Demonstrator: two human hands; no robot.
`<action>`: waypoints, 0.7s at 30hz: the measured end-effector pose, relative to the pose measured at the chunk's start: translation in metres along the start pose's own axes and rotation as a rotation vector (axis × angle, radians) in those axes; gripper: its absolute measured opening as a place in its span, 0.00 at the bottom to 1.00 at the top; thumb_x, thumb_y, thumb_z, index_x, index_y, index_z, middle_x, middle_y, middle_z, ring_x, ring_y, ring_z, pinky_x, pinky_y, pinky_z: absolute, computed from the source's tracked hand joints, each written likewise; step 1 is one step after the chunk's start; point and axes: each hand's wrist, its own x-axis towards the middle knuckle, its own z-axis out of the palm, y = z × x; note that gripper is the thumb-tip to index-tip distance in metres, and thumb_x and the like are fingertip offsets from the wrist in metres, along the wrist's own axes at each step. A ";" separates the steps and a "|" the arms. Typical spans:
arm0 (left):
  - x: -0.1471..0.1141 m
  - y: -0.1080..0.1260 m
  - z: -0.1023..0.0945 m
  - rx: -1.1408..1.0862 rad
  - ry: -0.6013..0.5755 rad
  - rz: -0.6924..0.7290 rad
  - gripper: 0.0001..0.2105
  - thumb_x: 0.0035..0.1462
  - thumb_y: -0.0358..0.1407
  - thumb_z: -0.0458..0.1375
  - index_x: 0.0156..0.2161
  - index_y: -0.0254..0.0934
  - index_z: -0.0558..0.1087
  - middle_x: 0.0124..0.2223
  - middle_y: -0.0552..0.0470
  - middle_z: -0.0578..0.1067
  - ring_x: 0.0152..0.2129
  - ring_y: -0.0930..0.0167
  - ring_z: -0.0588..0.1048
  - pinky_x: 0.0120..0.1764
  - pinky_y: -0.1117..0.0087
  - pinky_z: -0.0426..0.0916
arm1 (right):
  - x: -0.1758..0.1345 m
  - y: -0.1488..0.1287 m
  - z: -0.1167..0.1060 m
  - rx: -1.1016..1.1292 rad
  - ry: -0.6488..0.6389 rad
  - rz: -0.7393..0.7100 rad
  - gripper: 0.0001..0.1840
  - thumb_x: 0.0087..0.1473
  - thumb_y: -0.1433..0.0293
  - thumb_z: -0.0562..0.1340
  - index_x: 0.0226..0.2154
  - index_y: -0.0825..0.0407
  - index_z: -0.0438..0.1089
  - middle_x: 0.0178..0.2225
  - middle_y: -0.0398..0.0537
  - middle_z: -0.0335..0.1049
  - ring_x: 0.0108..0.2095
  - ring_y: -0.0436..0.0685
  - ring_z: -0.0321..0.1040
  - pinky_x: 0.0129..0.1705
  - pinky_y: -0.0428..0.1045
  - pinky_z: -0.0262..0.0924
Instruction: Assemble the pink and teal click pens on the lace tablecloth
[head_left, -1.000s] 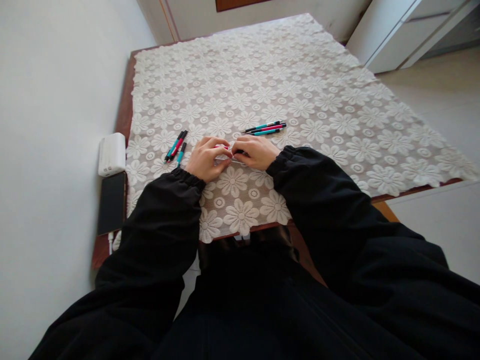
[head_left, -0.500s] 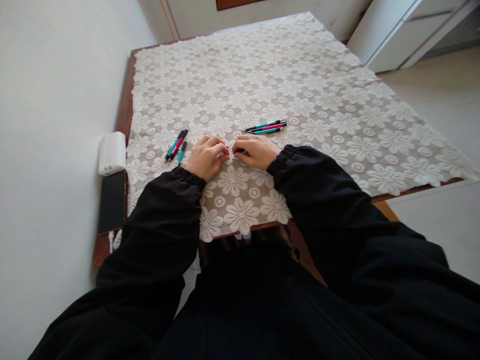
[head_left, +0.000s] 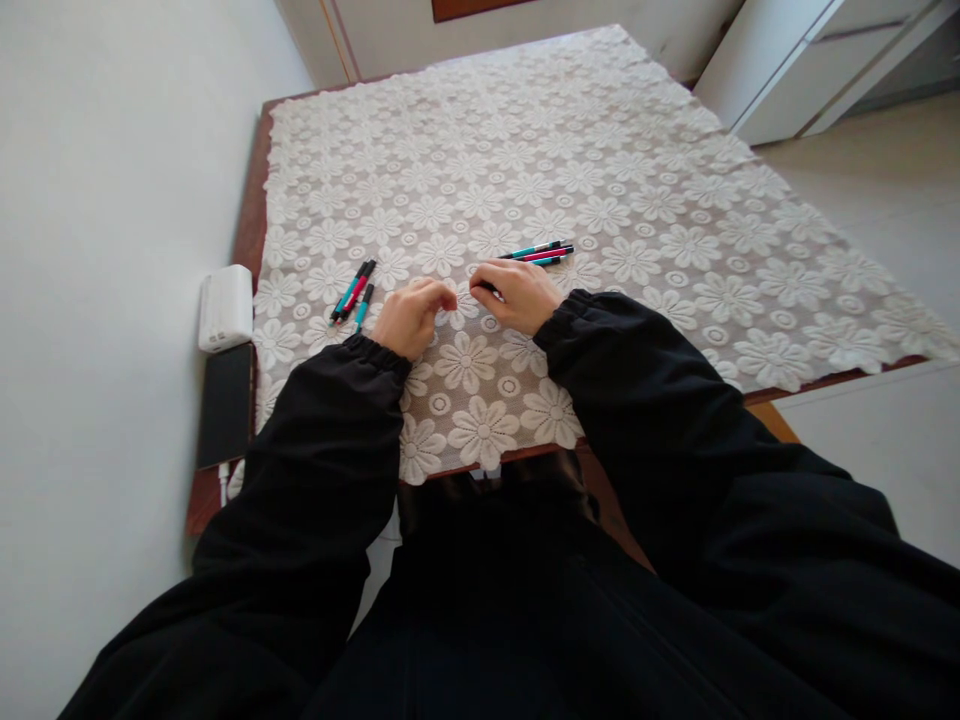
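My left hand (head_left: 414,314) is just above the lace tablecloth (head_left: 466,362), fingers curled together toward the right. What it holds, if anything, is hidden. Across a small gap is my right hand (head_left: 519,296), its fingers closed in a pinch; a dark spot shows between thumb and forefinger, too small to name. Left of my left hand lie a teal pen (head_left: 349,288), a pink-red pen (head_left: 355,290) and a short teal piece with a black end (head_left: 363,308). Just beyond my right hand lies a group of teal, pink-red and black pens (head_left: 546,254), partly covered by its fingers.
A white charger-like block (head_left: 226,308) and a dark flat phone-like slab (head_left: 226,405) with a white cable (head_left: 223,482) sit along the table's left edge by the wall. White furniture (head_left: 795,70) stands beyond the far right side.
My hands have drawn slightly apart. My right hand has shifted up, covering more of the pens behind it. A small red bit seen between the fingertips before no longer shows.
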 end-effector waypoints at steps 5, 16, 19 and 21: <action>0.000 0.003 -0.001 -0.018 0.047 -0.007 0.14 0.63 0.29 0.52 0.38 0.39 0.82 0.40 0.47 0.80 0.36 0.67 0.77 0.42 0.63 0.72 | 0.001 0.000 -0.001 0.011 0.060 0.029 0.12 0.66 0.66 0.57 0.41 0.52 0.75 0.41 0.51 0.76 0.38 0.57 0.65 0.42 0.52 0.53; 0.001 0.006 0.007 -0.430 0.139 -0.336 0.09 0.57 0.37 0.62 0.39 0.36 0.82 0.39 0.47 0.81 0.29 0.69 0.78 0.33 0.67 0.75 | 0.000 -0.003 -0.003 0.084 0.067 -0.045 0.13 0.68 0.65 0.55 0.42 0.52 0.74 0.41 0.51 0.75 0.37 0.56 0.64 0.43 0.52 0.55; 0.003 0.011 0.008 -0.707 0.082 -0.428 0.14 0.56 0.42 0.66 0.44 0.35 0.81 0.40 0.45 0.82 0.36 0.64 0.83 0.40 0.62 0.80 | -0.001 -0.004 -0.003 0.089 0.019 -0.110 0.14 0.69 0.64 0.55 0.43 0.51 0.74 0.41 0.50 0.74 0.38 0.56 0.64 0.43 0.52 0.55; 0.004 0.014 0.008 -0.839 0.066 -0.458 0.17 0.55 0.43 0.68 0.46 0.35 0.81 0.45 0.44 0.82 0.44 0.60 0.83 0.46 0.57 0.81 | -0.001 -0.004 -0.003 0.083 -0.001 -0.141 0.13 0.69 0.64 0.55 0.43 0.51 0.74 0.41 0.49 0.74 0.38 0.55 0.64 0.43 0.52 0.55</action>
